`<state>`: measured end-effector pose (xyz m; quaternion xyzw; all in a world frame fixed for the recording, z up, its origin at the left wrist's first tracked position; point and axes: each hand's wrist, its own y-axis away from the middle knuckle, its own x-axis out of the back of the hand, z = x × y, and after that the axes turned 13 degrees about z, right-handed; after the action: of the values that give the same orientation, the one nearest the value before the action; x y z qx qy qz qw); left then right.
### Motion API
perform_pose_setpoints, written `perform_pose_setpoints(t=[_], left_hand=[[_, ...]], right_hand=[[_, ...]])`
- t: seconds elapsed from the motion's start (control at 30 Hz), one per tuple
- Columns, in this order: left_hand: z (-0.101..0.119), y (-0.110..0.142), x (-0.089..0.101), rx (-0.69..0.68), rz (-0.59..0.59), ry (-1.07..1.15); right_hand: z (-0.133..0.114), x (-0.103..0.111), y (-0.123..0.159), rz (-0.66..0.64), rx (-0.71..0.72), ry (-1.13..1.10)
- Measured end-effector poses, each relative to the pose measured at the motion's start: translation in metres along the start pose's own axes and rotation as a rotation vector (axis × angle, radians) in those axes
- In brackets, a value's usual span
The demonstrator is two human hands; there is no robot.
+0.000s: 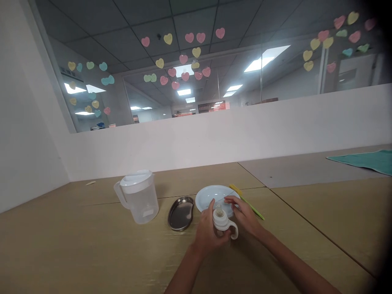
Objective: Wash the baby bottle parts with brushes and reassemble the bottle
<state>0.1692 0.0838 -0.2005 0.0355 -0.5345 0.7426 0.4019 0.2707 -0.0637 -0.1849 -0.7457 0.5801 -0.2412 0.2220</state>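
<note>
My left hand [208,232] is closed around a white baby bottle [221,221] with a curved side handle and a clear teat on top. The bottle is above the table, in front of a pale blue-white bowl [203,198]. On the bottle's right, my right hand [243,214] has its fingers apart, reaching over the bowl's right part. Between the hands, something faint and see-through shows against the bowl, too unclear to name. Behind the right hand lies a bottle brush with a yellow head [235,189] and a green handle [255,211].
A steel kidney dish [180,214] lies left of the bowl. Farther left stands a clear lidded jug [143,202]. A teal cloth [367,160] lies at the far right of the table [92,245]. A white wall [183,145] with a window rises behind.
</note>
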Motion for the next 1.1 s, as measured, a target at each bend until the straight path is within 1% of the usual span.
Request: perform_pose_setpoints(t=[0.07, 0.13, 0.2, 0.27, 0.33, 0.43, 0.53, 0.63, 0.73, 0.83, 0.9, 0.93, 1.0, 1.1], left_hand=[[0.001, 0.0, 0.0, -0.008, -0.007, -0.007], [0.002, 0.0, -0.001, -0.014, -0.017, -0.007], [0.003, 0.0, -0.001, -0.012, -0.026, -0.002], [0.003, -0.001, -0.002, -0.008, -0.04, 0.012], [0.003, -0.001, -0.002, -0.004, -0.053, 0.027], [0.004, -0.001, -0.002, -0.01, -0.059, 0.048], [0.006, -0.002, -0.003, -0.015, -0.048, 0.059], [0.009, -0.002, -0.003, 0.018, -0.034, 0.029], [0.009, -0.001, -0.003, 0.025, -0.046, 0.012], [0.009, -0.002, -0.003, -0.004, -0.037, -0.006], [0.009, -0.003, -0.002, -0.034, -0.026, -0.024], [0.01, -0.004, -0.002, -0.049, -0.025, -0.034], [0.011, -0.004, -0.002, -0.074, -0.027, -0.054], [0.009, -0.003, -0.003, -0.088, -0.029, -0.074]], right_hand=[[0.003, -0.001, 0.003, 0.03, -0.001, 0.013], [-0.003, -0.004, 0.009, 0.017, 0.028, 0.004], [-0.015, -0.007, 0.016, -0.021, 0.103, 0.019], [-0.025, -0.012, 0.023, -0.089, 0.189, 0.055], [-0.032, -0.016, 0.028, -0.126, 0.233, 0.093], [-0.035, -0.017, 0.03, -0.108, 0.21, 0.078], [-0.035, -0.011, 0.029, -0.13, 0.149, -0.061], [-0.034, -0.004, 0.027, -0.141, 0.101, -0.152], [-0.031, -0.003, 0.025, -0.067, 0.096, -0.161], [-0.029, -0.004, 0.02, 0.106, 0.059, -0.21], [-0.028, -0.004, 0.015, 0.233, -0.002, -0.255], [-0.028, -0.004, 0.013, 0.273, -0.032, -0.269], [-0.027, -0.002, 0.01, 0.285, -0.064, -0.258], [-0.027, -0.001, 0.013, 0.177, -0.015, -0.133]])
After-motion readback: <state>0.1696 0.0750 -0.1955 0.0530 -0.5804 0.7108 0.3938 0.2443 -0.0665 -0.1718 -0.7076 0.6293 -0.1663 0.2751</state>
